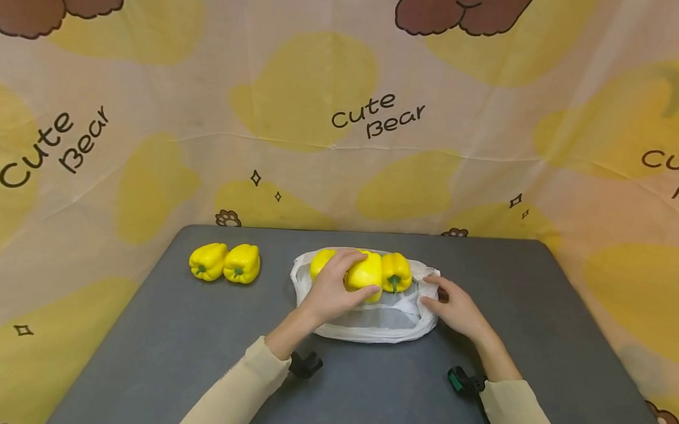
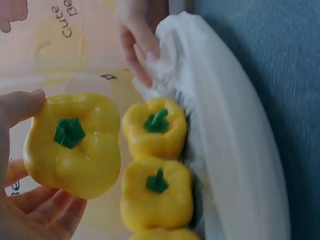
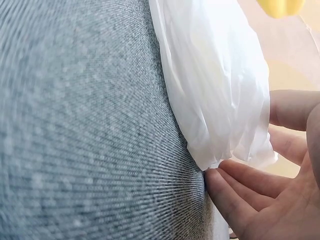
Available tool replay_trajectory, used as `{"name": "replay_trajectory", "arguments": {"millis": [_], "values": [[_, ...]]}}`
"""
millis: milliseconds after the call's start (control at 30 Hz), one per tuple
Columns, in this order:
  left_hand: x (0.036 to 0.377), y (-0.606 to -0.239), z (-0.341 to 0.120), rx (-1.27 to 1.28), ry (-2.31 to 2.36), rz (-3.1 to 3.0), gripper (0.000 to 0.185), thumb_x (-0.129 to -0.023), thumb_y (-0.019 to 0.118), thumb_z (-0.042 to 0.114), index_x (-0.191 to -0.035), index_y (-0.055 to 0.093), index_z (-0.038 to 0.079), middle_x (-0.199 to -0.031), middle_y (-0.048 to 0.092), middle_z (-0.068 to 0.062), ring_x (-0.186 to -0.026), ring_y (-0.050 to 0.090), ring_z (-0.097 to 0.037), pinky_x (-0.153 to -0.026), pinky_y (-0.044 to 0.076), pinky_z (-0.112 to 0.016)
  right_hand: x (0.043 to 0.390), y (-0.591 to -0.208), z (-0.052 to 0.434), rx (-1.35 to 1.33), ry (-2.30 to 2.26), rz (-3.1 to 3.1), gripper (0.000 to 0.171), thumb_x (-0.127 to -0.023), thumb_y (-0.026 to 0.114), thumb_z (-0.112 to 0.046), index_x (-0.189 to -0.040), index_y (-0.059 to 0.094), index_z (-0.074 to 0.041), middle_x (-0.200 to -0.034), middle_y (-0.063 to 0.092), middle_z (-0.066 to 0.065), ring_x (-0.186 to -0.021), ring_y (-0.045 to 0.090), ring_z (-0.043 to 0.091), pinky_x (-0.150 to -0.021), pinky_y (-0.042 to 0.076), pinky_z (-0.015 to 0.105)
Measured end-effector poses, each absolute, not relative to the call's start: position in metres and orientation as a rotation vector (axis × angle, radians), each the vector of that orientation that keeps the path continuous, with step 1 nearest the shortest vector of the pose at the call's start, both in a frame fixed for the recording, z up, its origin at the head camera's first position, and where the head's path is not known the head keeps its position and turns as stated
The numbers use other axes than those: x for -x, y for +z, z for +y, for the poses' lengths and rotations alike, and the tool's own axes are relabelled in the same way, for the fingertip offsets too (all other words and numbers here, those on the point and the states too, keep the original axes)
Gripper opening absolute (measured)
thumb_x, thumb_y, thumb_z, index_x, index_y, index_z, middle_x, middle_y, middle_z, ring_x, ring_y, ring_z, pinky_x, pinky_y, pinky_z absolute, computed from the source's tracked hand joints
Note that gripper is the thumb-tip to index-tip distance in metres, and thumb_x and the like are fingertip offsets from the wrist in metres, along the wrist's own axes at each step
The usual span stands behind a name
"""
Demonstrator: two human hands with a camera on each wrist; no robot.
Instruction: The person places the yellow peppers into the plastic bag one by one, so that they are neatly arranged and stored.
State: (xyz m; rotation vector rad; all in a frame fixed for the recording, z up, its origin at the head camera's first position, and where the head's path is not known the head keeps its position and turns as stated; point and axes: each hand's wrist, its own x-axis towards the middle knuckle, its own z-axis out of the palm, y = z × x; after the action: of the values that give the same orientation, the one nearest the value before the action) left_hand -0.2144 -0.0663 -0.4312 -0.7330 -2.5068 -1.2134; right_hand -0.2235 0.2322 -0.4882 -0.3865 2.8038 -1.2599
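Yellow pepper [image 1: 365,272] gripped over a white bag [image 1: 367,334].
Seen from the head, the left hand [image 1: 331,291] is spread about the pepper's width, thumb and fingers curved round it, the pepper at its 2 o'clock; bagged peppers [image 1: 396,272] sit just beside, one at 3 o'clock. Two loose peppers [image 1: 208,261] touch on the counter [image 1: 136,355], toward 9 o'clock. The right hand [image 1: 458,311], at the bag's 3 o'clock, holds its rim with bent fingers.

The person wears cream sleeves [image 1: 238,386] and black wrist cameras [image 1: 466,380], the right partly green
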Motion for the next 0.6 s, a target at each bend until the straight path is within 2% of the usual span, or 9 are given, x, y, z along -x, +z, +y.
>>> {"name": "replay_trajectory", "arguments": {"millis": [267, 600], "values": [[0.211, -0.437, -0.042, 0.788, -1.204, -2.525, 0.059, -0.085, 0.081, 0.035, -0.133, 0.063, 0.007, -0.135, 0.060, -0.008, -0.125, 0.054, -0.025, -0.104, 0.045, -0.043, 0.224, -0.487, 0.231, 0.390, -1.250, 2.817, 0.055, -0.098, 0.067, -0.031, -0.142, 0.054, -0.001, -0.143, 0.053, 0.026, -0.122, 0.055, 0.044, -0.101, 0.045, 0.060], [0.206, -0.461, -0.022, 0.724, -1.173, -2.685, 0.060, -0.089, 0.076, 0.045, -0.135, 0.060, 0.011, -0.136, 0.059, -0.005, -0.125, 0.054, -0.022, -0.103, 0.046, -0.040, 0.222, -0.486, 0.231, 0.373, -1.263, 2.810, 0.054, -0.098, 0.067, -0.029, -0.143, 0.054, -0.001, -0.144, 0.053, 0.025, -0.123, 0.055, 0.043, -0.102, 0.045, 0.060]]}}
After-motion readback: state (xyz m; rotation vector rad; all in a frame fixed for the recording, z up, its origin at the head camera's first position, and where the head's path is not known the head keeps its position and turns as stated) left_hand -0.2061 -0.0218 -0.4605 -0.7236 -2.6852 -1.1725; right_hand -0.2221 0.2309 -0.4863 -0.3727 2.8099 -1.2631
